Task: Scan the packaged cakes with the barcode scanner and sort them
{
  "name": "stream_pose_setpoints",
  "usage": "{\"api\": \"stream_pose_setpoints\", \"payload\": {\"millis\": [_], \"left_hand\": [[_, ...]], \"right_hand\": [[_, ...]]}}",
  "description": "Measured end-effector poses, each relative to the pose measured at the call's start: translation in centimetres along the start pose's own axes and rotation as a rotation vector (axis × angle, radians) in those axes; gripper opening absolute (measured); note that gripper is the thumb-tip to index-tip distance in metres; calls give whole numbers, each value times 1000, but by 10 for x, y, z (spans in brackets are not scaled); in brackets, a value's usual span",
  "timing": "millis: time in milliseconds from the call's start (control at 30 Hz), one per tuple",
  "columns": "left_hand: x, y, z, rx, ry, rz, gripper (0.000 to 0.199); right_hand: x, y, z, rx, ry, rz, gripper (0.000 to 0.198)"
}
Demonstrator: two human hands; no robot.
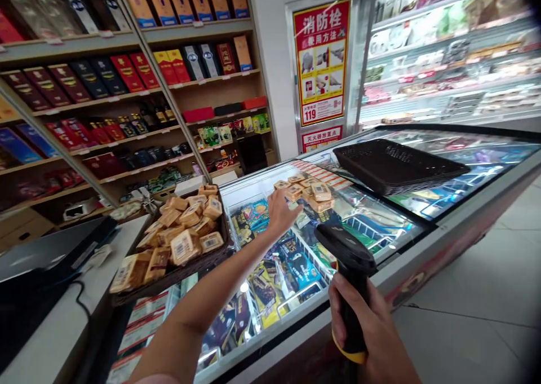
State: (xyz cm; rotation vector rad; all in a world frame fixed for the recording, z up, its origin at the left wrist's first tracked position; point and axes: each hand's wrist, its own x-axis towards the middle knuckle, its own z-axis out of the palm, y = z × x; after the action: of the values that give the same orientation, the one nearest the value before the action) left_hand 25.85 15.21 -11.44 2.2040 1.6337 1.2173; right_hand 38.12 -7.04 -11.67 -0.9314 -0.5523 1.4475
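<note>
My right hand (367, 322) is wrapped round the grip of a black barcode scanner (346, 248) with yellow trim, held upright over the freezer's front edge. My left hand (281, 209) reaches across the chest freezer, thumb and fingers apart, holding nothing that I can see. Just beyond its fingers, several wrapped packs of light brown food (319, 192) with white labels lie in a small pile on the freezer top. To the left of my left arm, a dark basket (224, 220) is heaped with similar labelled packs (186, 246).
An upturned-looking black tray (397, 164) rests on the freezer's (456, 217) right part. Frozen goods show through the glass. A counter (84, 310) with a dark device stands at left. Behind are shelves of boxes (122, 74), a red notice (323, 62) and a lit refrigerated display (448, 57).
</note>
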Motion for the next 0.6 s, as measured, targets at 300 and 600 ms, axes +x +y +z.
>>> {"api": "stream_pose_setpoints", "payload": {"millis": [300,600], "left_hand": [[46,47,126,-56,-35,-382,94],[15,-9,50,-163,-17,-212,87]], "right_hand": [[20,-15,-30,22,92,-48,49],[48,-33,-4,-144,-78,-131,45]]}}
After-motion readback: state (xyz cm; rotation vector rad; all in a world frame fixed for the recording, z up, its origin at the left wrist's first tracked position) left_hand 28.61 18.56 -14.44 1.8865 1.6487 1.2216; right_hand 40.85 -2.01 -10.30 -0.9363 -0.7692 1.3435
